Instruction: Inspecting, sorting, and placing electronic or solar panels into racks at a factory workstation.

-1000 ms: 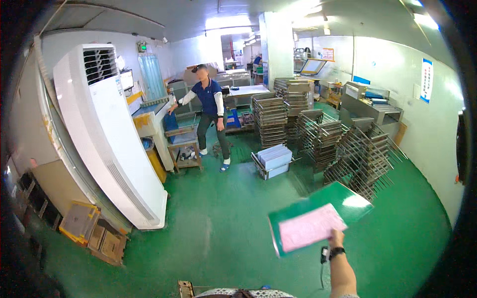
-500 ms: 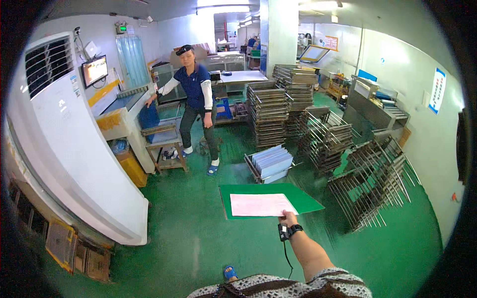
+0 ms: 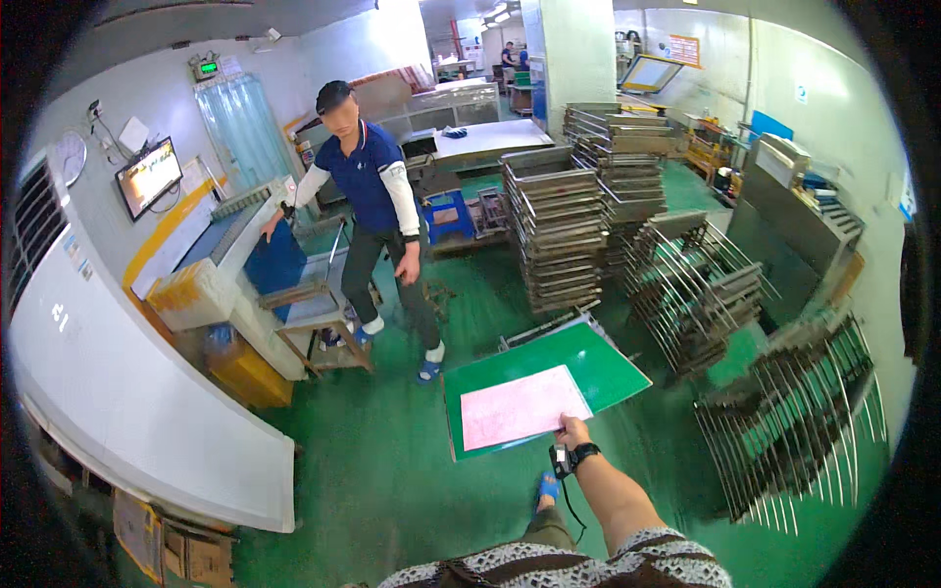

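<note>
My right hand (image 3: 574, 432) reaches forward with a black band and a small dark device at its wrist. Its thumb presses on the near right corner of a pink sheet (image 3: 520, 407), with the fingers hidden underneath. Beneath the pink sheet lies a larger flat green board (image 3: 598, 367), held out level with it at about waist height. My left hand does not show. Just beyond the board, a low metal rack (image 3: 549, 325) on the floor is partly covered by it.
A person (image 3: 363, 186) in a blue shirt stands ahead left, one hand on a conveyor machine (image 3: 221, 245). Stacked metal racks (image 3: 554, 235) rise ahead, and more racks (image 3: 794, 421) lie at the right. A tall white cabinet-like unit (image 3: 147, 382) stands close at my left.
My view has swung and moved forward, so the person and the racks look nearer. The board and pink sheet have tilted in view and now cover most of the low rack. My grip stays the same.
</note>
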Demonstrator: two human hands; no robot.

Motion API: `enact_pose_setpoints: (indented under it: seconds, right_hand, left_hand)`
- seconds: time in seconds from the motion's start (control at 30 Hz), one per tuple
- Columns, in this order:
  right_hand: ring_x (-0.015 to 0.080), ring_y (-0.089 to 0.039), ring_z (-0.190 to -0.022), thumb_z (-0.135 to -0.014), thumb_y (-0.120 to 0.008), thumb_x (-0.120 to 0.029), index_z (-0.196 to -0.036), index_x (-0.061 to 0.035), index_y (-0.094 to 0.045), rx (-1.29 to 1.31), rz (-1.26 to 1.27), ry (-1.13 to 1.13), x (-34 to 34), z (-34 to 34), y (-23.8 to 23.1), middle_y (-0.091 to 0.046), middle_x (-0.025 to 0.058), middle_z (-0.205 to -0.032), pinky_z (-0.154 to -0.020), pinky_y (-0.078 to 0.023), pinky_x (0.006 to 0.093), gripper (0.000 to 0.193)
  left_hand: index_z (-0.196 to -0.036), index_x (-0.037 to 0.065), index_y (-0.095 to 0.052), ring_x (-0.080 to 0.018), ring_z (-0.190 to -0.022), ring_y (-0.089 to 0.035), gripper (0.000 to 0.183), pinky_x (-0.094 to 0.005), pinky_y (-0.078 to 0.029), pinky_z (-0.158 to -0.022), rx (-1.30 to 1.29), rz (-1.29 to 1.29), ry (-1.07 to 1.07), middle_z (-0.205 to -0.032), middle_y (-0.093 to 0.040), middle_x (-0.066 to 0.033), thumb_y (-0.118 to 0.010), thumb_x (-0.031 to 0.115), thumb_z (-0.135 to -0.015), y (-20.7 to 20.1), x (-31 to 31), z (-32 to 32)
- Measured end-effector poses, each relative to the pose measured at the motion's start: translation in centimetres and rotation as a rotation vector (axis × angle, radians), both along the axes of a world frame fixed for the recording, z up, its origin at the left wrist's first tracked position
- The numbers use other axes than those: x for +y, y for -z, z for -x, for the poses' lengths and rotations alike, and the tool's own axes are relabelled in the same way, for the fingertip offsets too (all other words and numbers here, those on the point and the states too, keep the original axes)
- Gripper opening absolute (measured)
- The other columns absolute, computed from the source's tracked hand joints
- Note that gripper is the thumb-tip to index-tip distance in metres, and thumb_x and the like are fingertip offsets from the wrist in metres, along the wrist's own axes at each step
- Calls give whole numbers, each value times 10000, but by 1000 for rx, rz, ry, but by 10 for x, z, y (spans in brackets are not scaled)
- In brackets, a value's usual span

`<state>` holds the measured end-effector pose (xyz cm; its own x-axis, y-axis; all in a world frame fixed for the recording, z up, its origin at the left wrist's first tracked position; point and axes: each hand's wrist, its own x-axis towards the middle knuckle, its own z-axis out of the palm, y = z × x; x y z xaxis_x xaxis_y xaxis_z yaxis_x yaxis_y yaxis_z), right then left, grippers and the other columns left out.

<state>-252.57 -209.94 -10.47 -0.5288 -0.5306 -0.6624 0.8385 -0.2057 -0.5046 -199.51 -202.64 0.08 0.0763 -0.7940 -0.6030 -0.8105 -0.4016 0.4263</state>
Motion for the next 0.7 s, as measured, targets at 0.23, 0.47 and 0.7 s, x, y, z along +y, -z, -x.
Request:
enact_pose_setpoints:
  seconds: [0.23, 0.47, 0.7]
  right_hand:
    - [233, -536, -906, -827, -511, -44, -1079, -15, -481, -37, -11, -186, -120, 58, 10, -556, 102, -983, -762, -451, 396, 256]
    - [217, -551, -831, -817, -538, -84, -1044, -25, -513, 794, 67, -435, -225, 151, 119, -573, 107, -961, -695, -463, 354, 236]
    - [224, -550, -918, -822, -505, -20, -1108, -33, -478, 132, 87, -309, -309, 83, 4, -563, 96, -1024, -810, -463, 365, 287]
  left_hand:
    - [-949, 64, -606, -323, -835, -562, 256, -397, -461, -715, -59, -10, -194, -896, -606, -173, -547, 210, -747, -41, -63, 96]
    - [-953, 64, -607, -316, -836, -562, 252, -396, -462, -713, 11, -21, -30, -900, -606, -171, -539, 209, -759, -39, -189, 202]
    - [-957, 64, -608, -310, -836, -562, 248, -394, -462, -711, -22, -65, -6, -903, -605, -170, -531, 209, -771, -23, -261, 226]
